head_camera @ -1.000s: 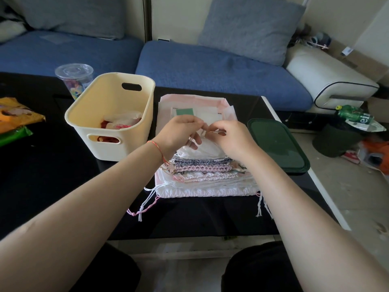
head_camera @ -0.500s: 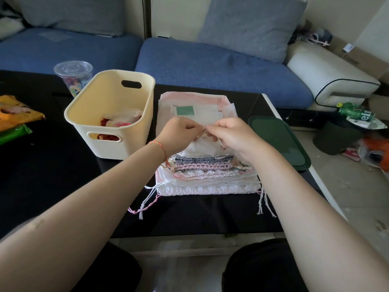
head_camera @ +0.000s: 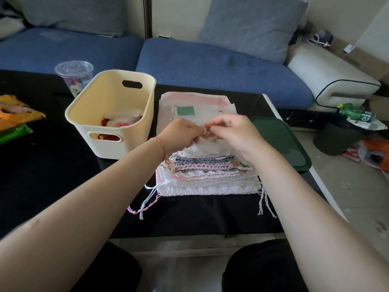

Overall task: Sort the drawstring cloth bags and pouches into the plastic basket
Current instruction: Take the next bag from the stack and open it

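We pinch a sheer pouch [head_camera: 207, 147] with both hands [head_camera: 179, 134] [head_camera: 235, 131]; the basket [head_camera: 109, 114] at ten o'clock holds few, the stack [head_camera: 207, 173] remains.

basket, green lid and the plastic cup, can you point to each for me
basket [head_camera: 134, 76], head view, on the far rim above the handle slot.
green lid [head_camera: 282, 142], head view, on its flat top.
plastic cup [head_camera: 73, 68], head view, on its clear lid.

The hands [head_camera: 207, 133] are covering whatever they are pinching between them, too small to make out. The basket [head_camera: 134, 114] wall is hiding most of its contents, and the snack packets [head_camera: 14, 116] are running off the left edge.
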The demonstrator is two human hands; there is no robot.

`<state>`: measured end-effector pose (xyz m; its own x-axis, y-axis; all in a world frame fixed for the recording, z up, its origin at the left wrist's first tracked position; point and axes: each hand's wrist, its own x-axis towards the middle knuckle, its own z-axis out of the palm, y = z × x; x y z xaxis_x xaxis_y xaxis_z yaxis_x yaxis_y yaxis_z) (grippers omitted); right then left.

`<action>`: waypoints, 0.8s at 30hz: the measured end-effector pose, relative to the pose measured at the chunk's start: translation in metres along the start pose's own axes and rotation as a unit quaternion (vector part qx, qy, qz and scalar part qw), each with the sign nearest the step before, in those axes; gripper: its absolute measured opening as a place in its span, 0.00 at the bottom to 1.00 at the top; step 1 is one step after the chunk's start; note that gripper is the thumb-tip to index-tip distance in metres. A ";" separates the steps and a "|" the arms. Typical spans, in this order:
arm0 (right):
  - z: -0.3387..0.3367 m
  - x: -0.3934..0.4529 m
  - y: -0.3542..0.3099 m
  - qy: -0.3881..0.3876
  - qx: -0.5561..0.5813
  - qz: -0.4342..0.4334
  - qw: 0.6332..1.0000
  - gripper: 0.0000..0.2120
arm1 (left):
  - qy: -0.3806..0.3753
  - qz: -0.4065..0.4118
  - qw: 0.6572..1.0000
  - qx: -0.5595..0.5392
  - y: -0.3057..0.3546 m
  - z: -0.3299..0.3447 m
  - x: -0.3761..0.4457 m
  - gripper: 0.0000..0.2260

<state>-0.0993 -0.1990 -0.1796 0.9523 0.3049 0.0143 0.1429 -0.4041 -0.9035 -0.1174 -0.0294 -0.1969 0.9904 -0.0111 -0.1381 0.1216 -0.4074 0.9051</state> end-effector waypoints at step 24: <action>0.007 -0.005 -0.002 -0.032 -0.095 -0.014 0.995 0.07 | 0.064 0.049 0.996 -0.031 -0.003 0.000 0.000 0.04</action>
<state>-0.1058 -0.1935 -0.1805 0.9293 0.3694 0.0058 0.2231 -0.5485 -0.8058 -0.1183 -0.0283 -0.2000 0.9975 0.0707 0.0009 0.0242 -0.3526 0.9355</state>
